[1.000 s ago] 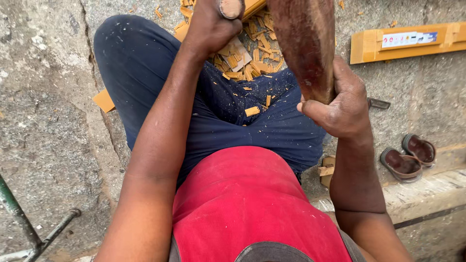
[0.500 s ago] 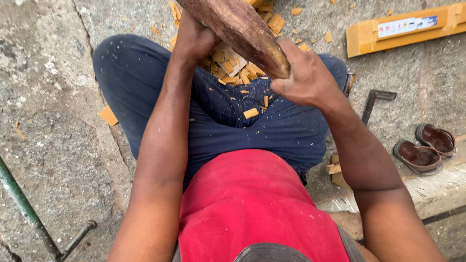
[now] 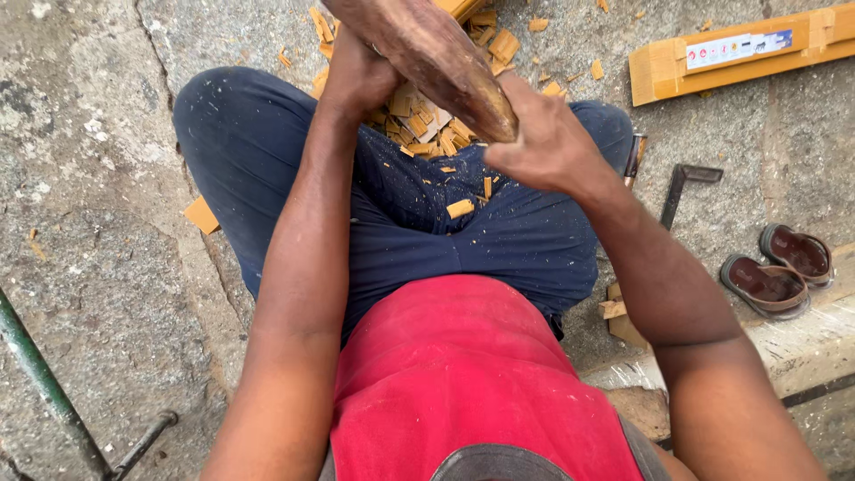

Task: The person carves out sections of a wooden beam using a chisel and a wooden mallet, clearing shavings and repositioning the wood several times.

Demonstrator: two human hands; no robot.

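Observation:
I sit on a stone floor in dark blue trousers and a red shirt. My right hand (image 3: pixel 548 142) grips the lower end of a thick brown wooden club (image 3: pixel 427 53) that slants up to the left over my lap. My left hand (image 3: pixel 356 71) is closed under the club's upper part; what it holds is hidden behind the club. Orange wood chips (image 3: pixel 427 125) are piled on the floor between my legs, and a few lie on my trousers.
A long orange wooden piece (image 3: pixel 739 53) lies at the top right. A metal tool (image 3: pixel 681 187) rests on the floor by my right leg. A pair of brown sandals (image 3: pixel 779 267) sits at the right. A green metal bar (image 3: pixel 40 374) crosses the lower left.
The club has swung from nearly upright to a slant leaning left, with its lower end in my right hand. My left hand stayed at the pile.

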